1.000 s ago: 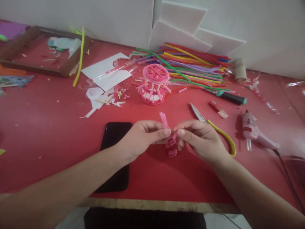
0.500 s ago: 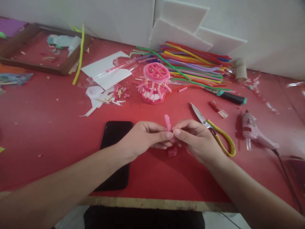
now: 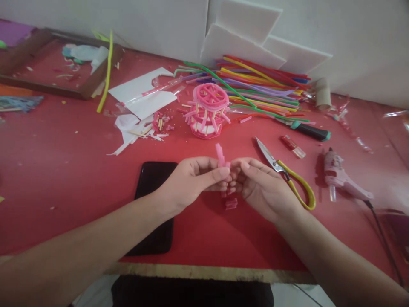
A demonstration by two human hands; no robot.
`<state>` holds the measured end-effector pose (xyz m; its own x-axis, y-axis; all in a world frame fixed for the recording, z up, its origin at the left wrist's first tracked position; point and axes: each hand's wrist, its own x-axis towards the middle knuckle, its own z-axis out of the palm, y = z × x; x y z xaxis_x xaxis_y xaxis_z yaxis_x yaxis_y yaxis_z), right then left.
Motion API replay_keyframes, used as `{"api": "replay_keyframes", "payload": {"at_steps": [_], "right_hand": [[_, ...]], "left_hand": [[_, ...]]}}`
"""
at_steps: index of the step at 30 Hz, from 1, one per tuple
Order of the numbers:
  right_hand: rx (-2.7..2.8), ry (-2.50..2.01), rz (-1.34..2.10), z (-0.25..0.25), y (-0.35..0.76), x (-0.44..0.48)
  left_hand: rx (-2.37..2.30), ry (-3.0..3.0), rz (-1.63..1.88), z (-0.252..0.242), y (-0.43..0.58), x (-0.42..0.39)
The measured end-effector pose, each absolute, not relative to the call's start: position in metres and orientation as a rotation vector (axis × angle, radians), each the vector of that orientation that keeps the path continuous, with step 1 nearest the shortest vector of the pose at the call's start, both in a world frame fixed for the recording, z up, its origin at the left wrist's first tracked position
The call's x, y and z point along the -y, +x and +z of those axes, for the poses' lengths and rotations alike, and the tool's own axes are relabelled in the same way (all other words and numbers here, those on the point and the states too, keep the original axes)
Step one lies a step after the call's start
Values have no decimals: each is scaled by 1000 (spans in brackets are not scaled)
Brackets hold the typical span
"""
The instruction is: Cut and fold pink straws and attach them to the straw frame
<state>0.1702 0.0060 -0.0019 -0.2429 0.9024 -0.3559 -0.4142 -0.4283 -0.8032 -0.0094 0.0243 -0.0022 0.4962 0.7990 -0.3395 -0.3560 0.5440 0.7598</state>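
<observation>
My left hand (image 3: 198,177) is closed, thumb against fingers, on a short bundle of pink pipe cleaner pieces (image 3: 220,154) that sticks up above the thumb. Right beside it, my right hand (image 3: 262,181) has its fingers curled in, the tips close to the left fingertips and the bundle. Whatever those right fingers pinch, if anything, is hidden. Below the hands, more short pink pieces (image 3: 231,204) lie on the red table. Behind stands a small round pink frame (image 3: 211,108) with wooden sticks between its top and base.
A black phone (image 3: 150,238) lies under my left wrist. To the right are yellow-handled scissors (image 3: 300,183), a cutter (image 3: 311,131) and a pink glue gun (image 3: 340,175). Coloured pipe cleaners (image 3: 265,81) pile up behind, with paper scraps (image 3: 129,128) at the left and a wooden frame (image 3: 41,87) farther off.
The pink bundle has tilted and shifted slightly left and up with my left hand. My right thumb has lifted, and its fingers have drawn a little away from the left thumb.
</observation>
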Motion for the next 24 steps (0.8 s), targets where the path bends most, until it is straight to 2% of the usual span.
{"api": "replay_keyframes", "payload": {"at_steps": [4, 24], "right_hand": [[629, -971, 1904, -4, 178, -11], [458, -835, 2015, -2, 182, -12]], "left_hand": [[-803, 575, 876, -3, -11, -27], [-817, 551, 886, 0, -10, -28]]}}
